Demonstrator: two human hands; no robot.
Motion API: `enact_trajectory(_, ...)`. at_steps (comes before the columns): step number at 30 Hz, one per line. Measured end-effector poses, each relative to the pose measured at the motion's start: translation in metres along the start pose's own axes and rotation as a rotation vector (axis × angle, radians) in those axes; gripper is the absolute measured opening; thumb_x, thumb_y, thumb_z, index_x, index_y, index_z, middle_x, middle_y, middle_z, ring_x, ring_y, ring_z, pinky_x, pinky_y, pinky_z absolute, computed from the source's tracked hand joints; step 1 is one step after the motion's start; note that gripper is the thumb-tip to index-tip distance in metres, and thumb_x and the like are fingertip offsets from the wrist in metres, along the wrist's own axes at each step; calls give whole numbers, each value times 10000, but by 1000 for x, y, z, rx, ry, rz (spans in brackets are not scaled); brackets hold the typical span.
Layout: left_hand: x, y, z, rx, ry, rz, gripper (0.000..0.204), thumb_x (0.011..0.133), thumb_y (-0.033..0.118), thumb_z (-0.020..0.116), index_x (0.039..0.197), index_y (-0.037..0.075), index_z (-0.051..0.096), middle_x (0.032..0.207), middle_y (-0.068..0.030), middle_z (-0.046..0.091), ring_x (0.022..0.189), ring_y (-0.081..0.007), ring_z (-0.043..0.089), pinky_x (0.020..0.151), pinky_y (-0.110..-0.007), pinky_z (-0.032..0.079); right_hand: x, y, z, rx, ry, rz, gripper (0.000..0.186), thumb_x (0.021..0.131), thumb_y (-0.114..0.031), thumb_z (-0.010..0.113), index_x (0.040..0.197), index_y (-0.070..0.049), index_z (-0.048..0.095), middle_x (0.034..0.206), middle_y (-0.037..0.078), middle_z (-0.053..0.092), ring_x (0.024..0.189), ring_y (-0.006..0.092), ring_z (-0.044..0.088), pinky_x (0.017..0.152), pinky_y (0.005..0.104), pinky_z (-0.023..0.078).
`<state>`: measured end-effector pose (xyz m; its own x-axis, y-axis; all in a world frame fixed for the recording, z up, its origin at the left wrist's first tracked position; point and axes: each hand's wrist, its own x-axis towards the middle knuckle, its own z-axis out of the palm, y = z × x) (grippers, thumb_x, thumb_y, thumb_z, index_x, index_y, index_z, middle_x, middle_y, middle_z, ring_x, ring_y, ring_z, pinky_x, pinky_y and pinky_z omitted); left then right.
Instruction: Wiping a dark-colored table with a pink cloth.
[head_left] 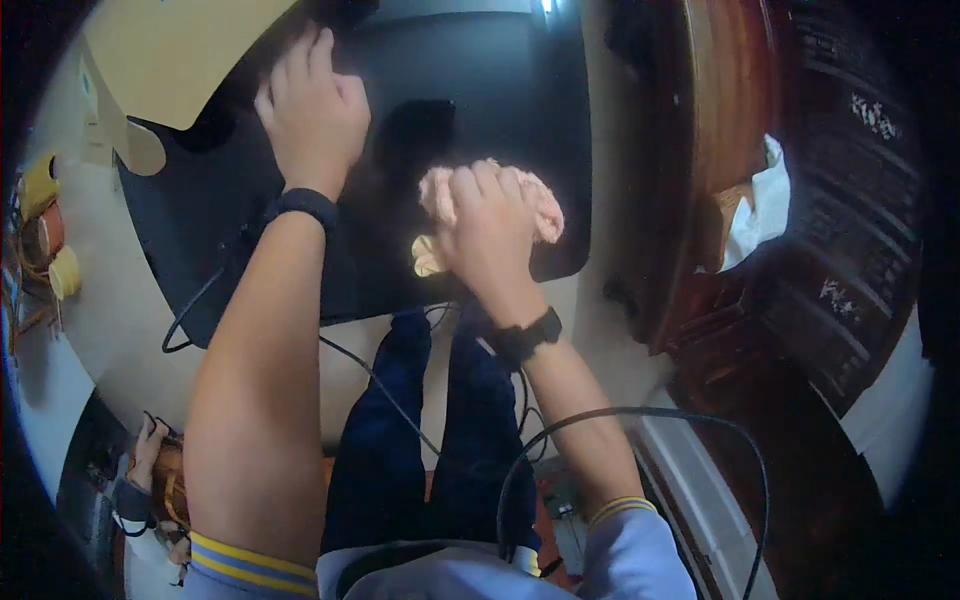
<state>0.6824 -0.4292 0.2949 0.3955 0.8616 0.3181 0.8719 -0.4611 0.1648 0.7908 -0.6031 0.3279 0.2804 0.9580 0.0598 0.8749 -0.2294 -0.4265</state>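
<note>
A pink fluffy cloth [547,212] lies bunched on a glossy black tabletop [510,90]. My right hand [490,225] is closed over it, the fingers curled into its folds. A small pale-yellow piece [427,257] shows beside that hand, against the cloth; whether it is part of the cloth I cannot tell. Farther to the left, my left hand [318,115] rests on or just over the black top with its fingers somewhat apart, holding nothing that shows. It is beside the edge of a large cream panel [170,60]. Dark bands circle both wrists.
A dark wooden cabinet [665,200] stands along the right, with white paper or cloth [765,205] near it. Black cable [640,410] loops past my right forearm, and another runs under the tabletop's front edge. Yellow and orange items [50,230] hang at the far left.
</note>
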Motion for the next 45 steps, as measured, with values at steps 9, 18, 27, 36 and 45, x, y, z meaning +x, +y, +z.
enact_trajectory(9,6,8,-12,9,-73,-35,451,839,173,501,1281,89,529,1365,-41,506,1250,-234,459,1054,-469,319,88,18,-1,113,180,-28,126,734,-162,655,755,-95,549,670,71,559,635,284,570,600,397,392)
enact_trajectory(18,7,15,-21,18,-173,-59,496,813,166,518,1299,68,509,1382,-55,482,1283,-239,432,1090,-498,281,140,37,-7,51,202,-174,124,725,-153,684,779,-111,581,739,56,524,692,282,545,642,390,391)
enact_trajectory(27,5,16,-22,-40,-253,-71,540,801,179,530,1321,44,475,1421,-92,441,1304,-272,403,1110,-519,245,218,57,-2,0,158,-256,128,736,-172,652,839,-113,605,819,53,555,820,265,549,711,393,384)
enact_trajectory(36,1,26,-23,-81,-271,-74,567,774,162,553,1320,32,475,1394,-107,459,1284,-287,418,1085,-531,267,276,91,-13,-6,43,-466,132,775,-194,657,817,-78,611,812,53,579,828,271,541,759,388,399)
enact_trajectory(45,-4,17,-25,-59,-310,-71,570,771,158,556,1319,21,478,1393,-121,457,1288,-298,410,1078,-541,270,299,91,-9,16,47,-373,175,784,-226,667,833,-65,622,824,50,585,849,268,547,797,382,411)
